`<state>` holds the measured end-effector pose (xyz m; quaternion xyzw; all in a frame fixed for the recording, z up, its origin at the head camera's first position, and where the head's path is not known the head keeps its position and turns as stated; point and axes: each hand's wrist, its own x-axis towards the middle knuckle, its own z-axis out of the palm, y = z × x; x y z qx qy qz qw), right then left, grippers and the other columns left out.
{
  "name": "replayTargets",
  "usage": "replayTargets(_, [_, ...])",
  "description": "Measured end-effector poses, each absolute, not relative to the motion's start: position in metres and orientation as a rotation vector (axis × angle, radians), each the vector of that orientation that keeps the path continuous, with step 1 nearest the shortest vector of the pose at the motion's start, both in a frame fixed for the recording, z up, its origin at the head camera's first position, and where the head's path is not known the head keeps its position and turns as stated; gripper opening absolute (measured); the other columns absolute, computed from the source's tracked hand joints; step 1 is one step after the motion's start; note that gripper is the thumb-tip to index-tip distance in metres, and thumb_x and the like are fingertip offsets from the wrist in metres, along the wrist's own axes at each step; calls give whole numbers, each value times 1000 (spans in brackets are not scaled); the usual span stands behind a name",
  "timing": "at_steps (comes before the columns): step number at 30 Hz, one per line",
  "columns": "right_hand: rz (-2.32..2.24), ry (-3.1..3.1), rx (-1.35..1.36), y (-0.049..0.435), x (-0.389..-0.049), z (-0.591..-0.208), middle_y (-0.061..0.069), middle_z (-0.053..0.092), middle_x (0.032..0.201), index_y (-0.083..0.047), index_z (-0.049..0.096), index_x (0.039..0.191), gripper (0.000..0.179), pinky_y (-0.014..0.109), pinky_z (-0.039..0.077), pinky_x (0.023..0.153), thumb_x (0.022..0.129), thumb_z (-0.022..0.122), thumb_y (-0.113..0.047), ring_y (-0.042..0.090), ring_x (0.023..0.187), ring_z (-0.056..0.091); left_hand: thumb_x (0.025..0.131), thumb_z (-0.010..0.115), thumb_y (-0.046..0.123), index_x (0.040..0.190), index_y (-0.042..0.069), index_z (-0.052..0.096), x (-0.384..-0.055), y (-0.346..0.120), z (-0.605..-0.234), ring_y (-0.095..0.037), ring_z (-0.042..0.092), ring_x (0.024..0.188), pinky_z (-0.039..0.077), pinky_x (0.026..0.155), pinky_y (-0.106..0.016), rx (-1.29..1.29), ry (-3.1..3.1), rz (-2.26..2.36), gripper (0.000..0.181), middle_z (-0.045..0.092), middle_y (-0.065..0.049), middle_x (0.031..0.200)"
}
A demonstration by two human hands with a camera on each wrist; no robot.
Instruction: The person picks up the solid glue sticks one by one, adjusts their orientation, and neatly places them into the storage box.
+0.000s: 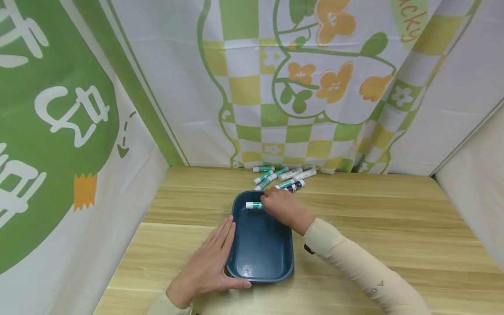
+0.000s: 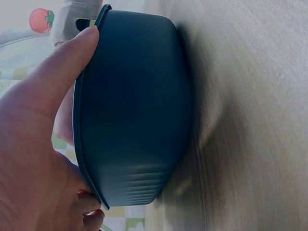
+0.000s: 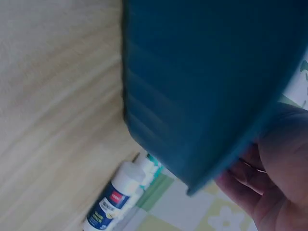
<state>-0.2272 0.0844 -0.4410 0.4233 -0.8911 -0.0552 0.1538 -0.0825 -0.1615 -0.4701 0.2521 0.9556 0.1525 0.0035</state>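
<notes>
So, over at the far right corner of the blue tray [image 1: 260, 249], the right hand [image 1: 286, 209] has its fingers curled round a green-and-white tube [image 1: 253, 205] — the white end pokes out to the left, over the tray's far end. Whether that tube touches the bottom, the pictures can't settle. On the near left, the left hand [image 1: 208, 258] is spread wide, fingers nearly straight along the tray's left side, thumb lying along the near rim; it has the tray steadied rather than clutched. The tray sits flat on the wooden desk [image 1: 362, 223]. And just beyond it — a loose cluster of tubes [image 1: 290, 174], green ones and white ones, with a dark blue tube [image 1: 294, 186] nearest the right hand. Behind them hangs a checked, flowered cloth [image 1: 275, 109].
</notes>
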Motion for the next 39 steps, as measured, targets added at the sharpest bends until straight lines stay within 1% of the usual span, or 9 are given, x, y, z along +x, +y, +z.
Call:
replayTargets(6, [-277,-2526,1158,80,-227,-456,5,72,86,-12,76,87,11,35,60,64,96,74,-6,22,78,68,73,66,92,168,-1,17,-83,-161,-468,-34,13,166,27,132,-51,788,2984,496,141,7,-17,179])
replayTargets(14, [-398,-2619,1095,72,-229,-467,3,76,90,-18,78,88,14,36,61,68,95,75,-6,23,86,69,74,64,93,168,-2,17,-82,-161,-468,-35,14,166,28,132,-52,788,2979,499,142,9,-18,179])
replayTargets(19, [-433,-2630,1045,65,-228,-471,4,76,90,-19,79,91,11,38,61,63,94,76,-9,24,83,70,74,67,91,168,-1,17,-82,-161,-469,-35,14,166,28,132,-52,776,2978,502,141,10,-18,179])
replayTargets(24, [-388,-2587,1004,62,-229,-474,7,75,85,-15,78,85,13,38,60,58,92,76,-4,25,78,70,74,65,92,168,-2,17,-81,-161,-469,-34,14,166,28,132,-52,772,2979,505,141,10,-19,178])
replayTargets(28, [-337,-2575,1013,64,-230,-471,7,75,86,-13,76,83,14,38,60,58,89,76,0,26,78,69,74,62,94,168,-2,17,-82,-161,-469,-34,14,166,27,132,-51,774,2983,508,142,10,-19,178])
replayTargets(30, [-318,-2593,1026,66,-229,-467,7,76,89,-12,76,85,14,38,61,61,90,76,0,26,80,70,74,61,95,168,-1,16,-82,-161,-469,-34,14,166,27,132,-51,771,2981,507,142,9,-18,179])
replayTargets(34, [-229,-2669,1039,69,-228,-457,7,75,92,-11,78,90,14,38,62,63,97,70,-1,25,83,71,74,62,95,168,-1,16,-81,-162,-469,-35,13,166,27,132,-52,765,2970,510,142,8,-18,179])
replayTargets(37, [-117,-2729,1046,73,-228,-448,8,75,92,-9,79,94,11,38,62,63,99,70,-4,26,83,71,74,61,96,168,-1,16,-81,-163,-468,-34,13,166,27,132,-52,762,2965,514,142,8,-17,179])
replayTargets(39, [-55,-2760,1058,77,-229,-440,9,74,94,-8,79,98,6,38,63,66,98,74,-7,26,85,72,74,60,96,168,-1,16,-81,-163,-468,-34,12,167,27,132,-52,762,2967,511,142,8,-17,179])
